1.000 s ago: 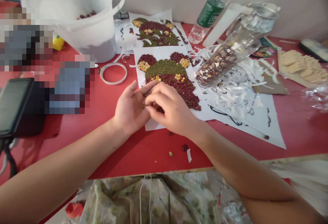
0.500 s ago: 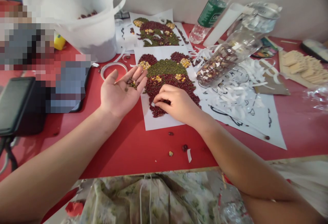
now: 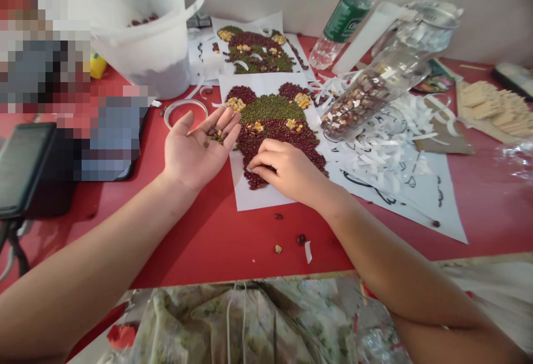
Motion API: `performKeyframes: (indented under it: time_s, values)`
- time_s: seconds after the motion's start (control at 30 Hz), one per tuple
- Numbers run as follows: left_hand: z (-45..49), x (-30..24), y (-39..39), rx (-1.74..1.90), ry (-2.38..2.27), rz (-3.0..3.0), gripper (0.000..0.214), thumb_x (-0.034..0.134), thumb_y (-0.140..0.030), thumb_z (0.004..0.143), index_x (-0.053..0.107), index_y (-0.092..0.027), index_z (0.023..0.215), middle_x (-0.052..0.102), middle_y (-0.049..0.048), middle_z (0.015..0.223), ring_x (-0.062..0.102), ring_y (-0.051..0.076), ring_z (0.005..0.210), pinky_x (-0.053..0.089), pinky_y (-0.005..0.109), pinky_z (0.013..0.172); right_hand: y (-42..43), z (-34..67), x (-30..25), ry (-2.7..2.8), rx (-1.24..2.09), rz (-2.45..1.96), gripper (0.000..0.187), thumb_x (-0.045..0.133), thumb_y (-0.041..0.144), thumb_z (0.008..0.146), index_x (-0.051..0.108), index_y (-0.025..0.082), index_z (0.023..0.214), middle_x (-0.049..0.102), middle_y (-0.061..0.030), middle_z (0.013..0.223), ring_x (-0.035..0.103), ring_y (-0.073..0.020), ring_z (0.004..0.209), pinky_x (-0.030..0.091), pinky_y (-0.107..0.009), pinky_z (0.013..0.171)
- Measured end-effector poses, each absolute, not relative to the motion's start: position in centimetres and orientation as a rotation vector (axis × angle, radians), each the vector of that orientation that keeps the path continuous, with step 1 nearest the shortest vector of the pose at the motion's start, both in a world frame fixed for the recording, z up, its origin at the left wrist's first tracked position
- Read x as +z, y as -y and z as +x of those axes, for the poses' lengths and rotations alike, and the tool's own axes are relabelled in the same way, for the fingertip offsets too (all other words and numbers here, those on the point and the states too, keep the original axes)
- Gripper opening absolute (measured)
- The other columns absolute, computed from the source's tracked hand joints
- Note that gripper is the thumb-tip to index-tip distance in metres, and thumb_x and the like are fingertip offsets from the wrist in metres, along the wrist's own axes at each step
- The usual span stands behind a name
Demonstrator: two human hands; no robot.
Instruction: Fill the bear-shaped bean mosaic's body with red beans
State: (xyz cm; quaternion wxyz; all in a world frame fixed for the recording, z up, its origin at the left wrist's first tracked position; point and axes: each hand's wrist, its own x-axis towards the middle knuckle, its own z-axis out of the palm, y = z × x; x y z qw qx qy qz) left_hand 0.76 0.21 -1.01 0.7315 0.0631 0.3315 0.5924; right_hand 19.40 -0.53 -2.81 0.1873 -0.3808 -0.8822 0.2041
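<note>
**Small beans (image 3: 215, 134) lie exposed on an open palm**

The likeliest slip is at the left hand (image 3: 194, 150): the beans sit loose in its shallow hollow, so a tilt or a twitch of the fingers could tip them onto the red bench (image 3: 208, 253). Below the right hand, a red bean (image 3: 301, 239) and a corn kernel (image 3: 278, 248) already lie loose there. The bean mosaic (image 3: 270, 110), a bear-like figure of red beans, green mung beans and corn, lies just beyond the right hand (image 3: 287, 171). That hand's fingertips (image 3: 260, 164) press into its lower left edge, so a sideways drag or a heavy press could scatter nearby beans. Whether those beans are stuck down cannot be told. The white paper sheet (image 3: 245, 197) under the mosaic could also slide if a wrist catches it.

The left forearm reaches in low from the near side, with the hand palm up, its grip open and its fingers spread and slightly curled. The right hand is turned palm down with its fingers curled, forming a close grip at the mosaic, but the fingers hide whether it pinches a bean. A clear plastic ring (image 3: 185, 113) lies just beyond the left fingertips.
</note>
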Motion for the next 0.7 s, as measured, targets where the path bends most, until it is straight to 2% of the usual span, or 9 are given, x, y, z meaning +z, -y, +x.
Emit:
performKeyframes:
  time_s: [0.17,0.33,0.53,0.7]
  values:
    - [0.88,-0.88,-0.22,1.305,-0.745,0.134,0.054,0.034,-0.038,0.099,0.045,-0.008,0.142,0.072,0.0089,0.100,0.067,0.021,0.118,0.054,0.030,0.102,0.60,19.41,-3.03,2.478,0.585,-1.062,0.017,0.058,0.016,0.093,0.076,0.016,0.092,0.063,-0.0050,0.089,0.060,-0.0154,0.081,0.041,-0.030,0.076]
    - [0.82,-0.99,-0.22,1.301,-0.747,0.156,0.051,0.034,-0.040,0.098,0.047,-0.013,0.139,0.072,0.0109,0.112,0.062,0.022,0.126,0.054,0.030,0.103,0.49,19.72,-3.21,2.561,0.448,-0.987,0.020,0.058,0.018,0.094,0.077,0.018,0.093,0.064,-0.0041,0.085,0.058,-0.0149,0.078,0.037,-0.031,0.075]
    - [0.83,-0.94,-0.31,1.301,-0.760,0.138,0.048,0.034,-0.039,0.098,0.051,-0.014,0.135,0.074,0.0102,0.105,0.064,0.022,0.124,0.054,0.030,0.103,0.43,20.25,-3.14,2.662,0.190,-0.834,0.023,0.056,0.018,0.094,0.078,0.018,0.087,0.064,-0.0033,0.079,0.055,-0.0141,0.074,0.032,-0.031,0.070]
    - [0.87,-0.92,-0.25,1.306,-0.758,0.138,0.049,0.035,-0.039,0.098,0.051,-0.011,0.134,0.074,0.0104,0.098,0.066,0.022,0.121,0.055,0.030,0.102,0.59,20.03,-3.05,2.655,0.230,-0.872,0.021,0.057,0.016,0.092,0.078,0.017,0.090,0.065,-0.0046,0.083,0.059,-0.0159,0.077,0.034,-0.031,0.071]
